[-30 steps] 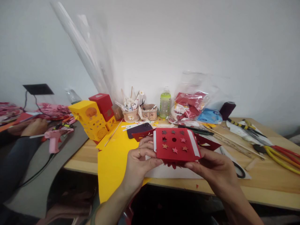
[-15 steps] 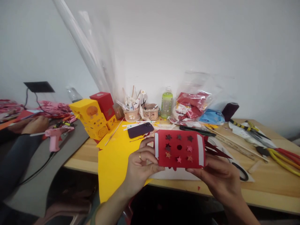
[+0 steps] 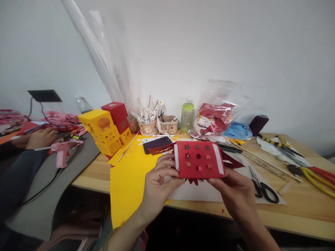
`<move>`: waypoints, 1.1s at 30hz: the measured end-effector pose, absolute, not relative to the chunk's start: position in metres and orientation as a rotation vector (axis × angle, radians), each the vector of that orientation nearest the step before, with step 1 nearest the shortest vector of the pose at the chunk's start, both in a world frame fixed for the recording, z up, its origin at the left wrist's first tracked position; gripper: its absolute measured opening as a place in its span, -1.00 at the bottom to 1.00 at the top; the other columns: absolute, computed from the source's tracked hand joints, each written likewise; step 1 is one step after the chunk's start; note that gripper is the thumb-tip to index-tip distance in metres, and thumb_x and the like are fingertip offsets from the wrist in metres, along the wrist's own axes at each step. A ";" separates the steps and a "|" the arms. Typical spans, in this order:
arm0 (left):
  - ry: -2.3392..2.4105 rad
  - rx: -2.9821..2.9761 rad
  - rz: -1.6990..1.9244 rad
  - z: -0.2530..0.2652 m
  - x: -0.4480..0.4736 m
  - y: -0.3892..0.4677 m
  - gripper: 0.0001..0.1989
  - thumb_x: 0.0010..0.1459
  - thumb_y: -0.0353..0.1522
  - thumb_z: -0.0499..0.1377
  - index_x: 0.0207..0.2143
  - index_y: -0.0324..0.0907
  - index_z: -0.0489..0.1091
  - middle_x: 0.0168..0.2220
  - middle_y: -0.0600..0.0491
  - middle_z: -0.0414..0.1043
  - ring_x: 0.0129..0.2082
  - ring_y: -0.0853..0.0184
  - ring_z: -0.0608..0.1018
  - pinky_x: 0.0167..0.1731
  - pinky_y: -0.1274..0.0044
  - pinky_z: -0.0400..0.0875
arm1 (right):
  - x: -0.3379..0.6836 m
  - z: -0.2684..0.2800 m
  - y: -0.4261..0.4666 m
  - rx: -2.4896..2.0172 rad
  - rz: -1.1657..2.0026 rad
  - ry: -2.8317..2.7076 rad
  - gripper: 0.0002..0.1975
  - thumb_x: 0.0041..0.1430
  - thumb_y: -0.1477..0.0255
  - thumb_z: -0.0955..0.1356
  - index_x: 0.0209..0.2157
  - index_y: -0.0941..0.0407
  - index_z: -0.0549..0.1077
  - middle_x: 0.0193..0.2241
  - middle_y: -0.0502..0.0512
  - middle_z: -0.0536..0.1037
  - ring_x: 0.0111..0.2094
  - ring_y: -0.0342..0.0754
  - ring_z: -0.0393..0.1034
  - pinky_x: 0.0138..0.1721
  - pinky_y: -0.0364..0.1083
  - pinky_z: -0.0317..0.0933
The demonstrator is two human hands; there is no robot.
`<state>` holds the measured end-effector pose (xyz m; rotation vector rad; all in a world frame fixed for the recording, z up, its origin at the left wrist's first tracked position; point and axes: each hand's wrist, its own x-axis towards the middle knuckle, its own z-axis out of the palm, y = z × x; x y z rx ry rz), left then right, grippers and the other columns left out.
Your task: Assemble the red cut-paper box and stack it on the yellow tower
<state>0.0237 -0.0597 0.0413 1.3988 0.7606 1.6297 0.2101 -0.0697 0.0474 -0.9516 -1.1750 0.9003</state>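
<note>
A red paper panel (image 3: 200, 159) with star-shaped and round cut-outs and white strips along both side edges is held up over the front of the wooden table (image 3: 300, 205). My left hand (image 3: 158, 183), a ring on one finger, grips its left edge. My right hand (image 3: 234, 193) holds it from below at the right. More folded red paper (image 3: 230, 160) sticks out behind the panel. Under my hands lie a white sheet (image 3: 204, 193) and a yellow sheet (image 3: 125, 181).
Scissors (image 3: 261, 186), pliers and cutters (image 3: 309, 170), wooden sticks, a dark phone (image 3: 156, 143), two small baskets of pens (image 3: 149, 125), a green bottle (image 3: 186, 115), a bag of red paper (image 3: 217, 116) and yellow and red paper boxes (image 3: 104, 130) crowd the table. At left, another person's hand (image 3: 42, 137) rests near a pink glue gun (image 3: 62, 151).
The red panel has tilted back from upright toward flat and shifted slightly up and left in my hands. The scissors at right have come into fuller view.
</note>
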 end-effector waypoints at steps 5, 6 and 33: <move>0.913 1.271 1.688 0.038 0.019 -0.059 -0.74 -0.04 -0.39 0.32 -0.22 -0.08 0.50 -0.09 0.02 0.44 0.04 0.26 0.40 0.14 0.36 0.19 | 0.206 0.034 -0.052 -0.877 0.992 -0.919 -0.84 -0.13 0.30 0.51 -0.43 0.02 0.59 -0.50 -0.03 0.61 -0.48 -0.11 0.46 -0.39 -0.14 0.37; 0.949 1.231 1.695 0.036 0.017 -0.058 -0.71 -0.03 -0.39 0.32 -0.19 -0.08 0.47 -0.06 0.03 0.42 0.06 0.27 0.39 0.16 0.37 0.17 | 0.206 0.034 -0.050 -0.860 1.014 -0.893 -0.84 -0.12 0.29 0.51 -0.42 0.01 0.59 -0.48 -0.02 0.62 -0.46 -0.10 0.47 -0.36 -0.14 0.38; 0.804 1.016 1.393 0.066 0.015 -0.028 -0.40 -0.16 -0.39 0.39 -0.02 -0.16 0.29 0.02 -0.06 0.39 0.04 0.18 0.42 0.03 0.39 0.27 | 0.164 0.056 -0.052 -0.579 1.610 -0.552 -0.72 0.10 0.39 0.39 -0.13 0.14 0.52 -0.03 0.14 0.53 0.04 0.01 0.38 0.09 -0.03 0.24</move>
